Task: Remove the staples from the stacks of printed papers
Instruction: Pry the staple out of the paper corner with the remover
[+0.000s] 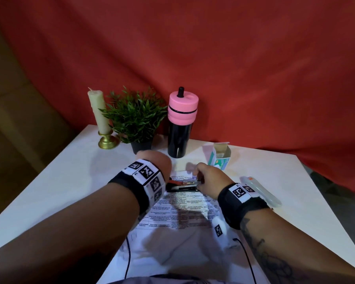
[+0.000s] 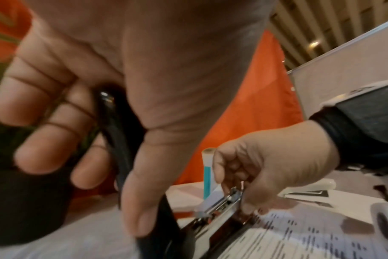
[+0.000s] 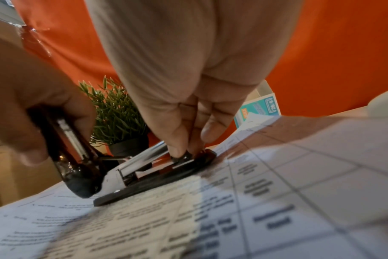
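Observation:
A black stapler (image 1: 184, 186) lies on the far edge of the printed papers (image 1: 182, 208), hinged wide open. My left hand (image 1: 154, 162) grips its black top cover (image 2: 117, 140), thumb on one side and fingers on the other, holding the cover (image 3: 71, 149) swung back. My right hand (image 1: 203, 173) pinches the front end of the metal staple magazine (image 2: 224, 203) between thumb and fingers (image 3: 184, 143). The stapler's base (image 3: 157, 182) rests flat on the papers (image 3: 255, 210). No staple in the paper shows in any view.
At the back of the white table (image 1: 70, 181) stand a candle (image 1: 98, 113), a potted plant (image 1: 135, 115) and a pink-lidded black bottle (image 1: 181, 124). An open staple box (image 1: 220, 156) stands behind my right hand. A white pen-like object (image 1: 260, 191) lies to the right.

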Demonstrator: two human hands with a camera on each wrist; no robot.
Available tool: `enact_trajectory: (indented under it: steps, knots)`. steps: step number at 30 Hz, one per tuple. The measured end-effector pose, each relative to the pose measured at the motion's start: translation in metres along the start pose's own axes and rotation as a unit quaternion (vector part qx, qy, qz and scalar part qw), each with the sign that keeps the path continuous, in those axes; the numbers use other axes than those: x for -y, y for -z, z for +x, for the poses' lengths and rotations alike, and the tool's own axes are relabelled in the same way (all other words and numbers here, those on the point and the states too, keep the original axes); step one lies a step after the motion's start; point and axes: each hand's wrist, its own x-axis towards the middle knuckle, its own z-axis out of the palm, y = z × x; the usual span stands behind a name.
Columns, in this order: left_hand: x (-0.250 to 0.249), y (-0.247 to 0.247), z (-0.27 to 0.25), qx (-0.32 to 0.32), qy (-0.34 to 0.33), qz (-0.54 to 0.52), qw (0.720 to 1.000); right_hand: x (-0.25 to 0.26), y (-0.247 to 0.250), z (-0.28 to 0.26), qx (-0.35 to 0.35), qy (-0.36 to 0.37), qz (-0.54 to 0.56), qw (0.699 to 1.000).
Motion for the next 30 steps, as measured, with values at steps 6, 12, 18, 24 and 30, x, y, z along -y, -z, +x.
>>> enact_trajectory:
  steps: [6, 12, 18, 24, 30]
  knots:
    - [-0.031, 0.012, 0.002, -0.028, -0.061, -0.126, 0.99, 0.003, -0.001, -0.005, 0.001, 0.0, 0.021, 1.0]
    - [-0.043, -0.013, 0.003, 0.0, -0.061, -0.162, 0.985, 0.001, 0.001, -0.015, 0.032, -0.005, 0.053, 0.998]
    - [-0.042, -0.041, 0.005, -0.014, -0.097, -0.198, 0.975, 0.01, -0.007, -0.01, 0.04, 0.018, -0.026, 0.999]
    - [-0.017, -0.062, 0.009, -0.079, -0.001, -0.333, 0.94, 0.02, -0.02, -0.008, 0.064, -0.004, -0.126, 0.99]
    - [0.016, -0.079, 0.014, -0.048, 0.238, -0.294, 0.924, 0.017, -0.021, -0.003, 0.048, -0.04, -0.088, 0.994]
